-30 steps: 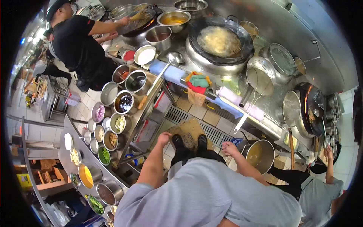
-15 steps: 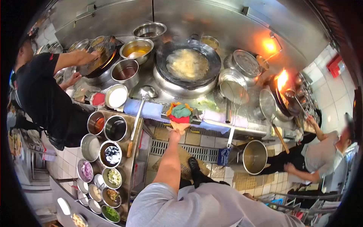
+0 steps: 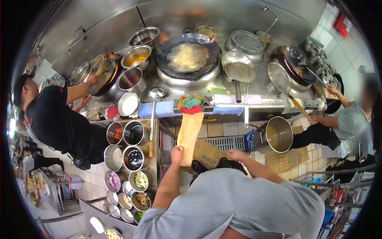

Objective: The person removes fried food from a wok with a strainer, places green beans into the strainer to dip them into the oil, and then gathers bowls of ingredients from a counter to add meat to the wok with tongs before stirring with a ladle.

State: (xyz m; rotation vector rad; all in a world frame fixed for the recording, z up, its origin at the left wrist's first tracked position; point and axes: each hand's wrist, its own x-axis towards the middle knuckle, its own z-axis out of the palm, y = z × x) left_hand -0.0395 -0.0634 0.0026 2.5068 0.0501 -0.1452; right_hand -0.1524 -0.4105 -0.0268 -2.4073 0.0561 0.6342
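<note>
My left hand (image 3: 177, 154) is closed on the lower left corner of a long tan cloth (image 3: 190, 133). The cloth stretches from the stove's front edge down to this hand. At its upper end lie bunched red, green and orange cloths (image 3: 191, 104). To the right, my right hand (image 3: 236, 155) is in the air above the cardboard (image 3: 211, 153) on the floor, fingers curled, with nothing visible in them. Beyond the cloths, a black wok (image 3: 188, 55) holds bubbling, pale yellowish contents.
Left of my left hand, a ladle (image 3: 152, 119) lies along a side table with several metal pots (image 3: 133, 132). A perforated strainer (image 3: 238, 65) rests right of the wok. A large pot (image 3: 279, 134) stands at right. Two people work at woks on either side.
My left hand has moved down and toward me, drawing the tan cloth out long. My right hand has come into view. Flames at the right-hand wok have died down.
</note>
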